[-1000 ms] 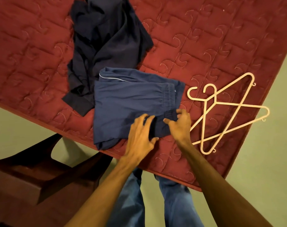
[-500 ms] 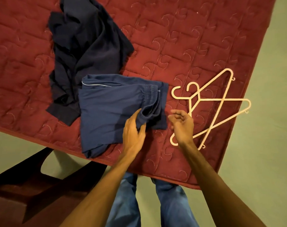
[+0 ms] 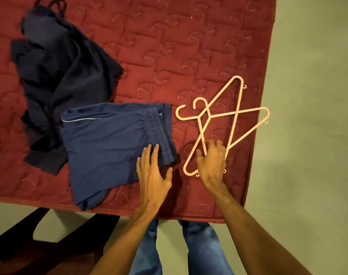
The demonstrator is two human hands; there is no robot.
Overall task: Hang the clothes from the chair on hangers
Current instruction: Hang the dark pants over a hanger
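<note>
Folded navy blue trousers [image 3: 111,143] with an elastic waistband lie on the red quilted mattress [image 3: 189,46]. My left hand [image 3: 153,173] rests flat on their near right corner, fingers straight. Two pale plastic hangers [image 3: 228,118] lie crossed to the right of the trousers. My right hand [image 3: 212,163] is over the hangers' near ends with spread, slightly bent fingers; its tips are blurred and no grip shows. A crumpled dark navy garment [image 3: 60,76] lies behind and left of the trousers.
The mattress's near edge [image 3: 109,210] and right edge [image 3: 254,155] border a pale green floor [image 3: 312,135]. A dark wooden chair [image 3: 40,245] stands at the lower left. My legs in blue jeans [image 3: 181,251] stand against the near edge.
My left hand let go of the trousers' waistband fold and now lies flat on them. My right hand moved right onto the hangers. The camera view shifted toward the mattress corner.
</note>
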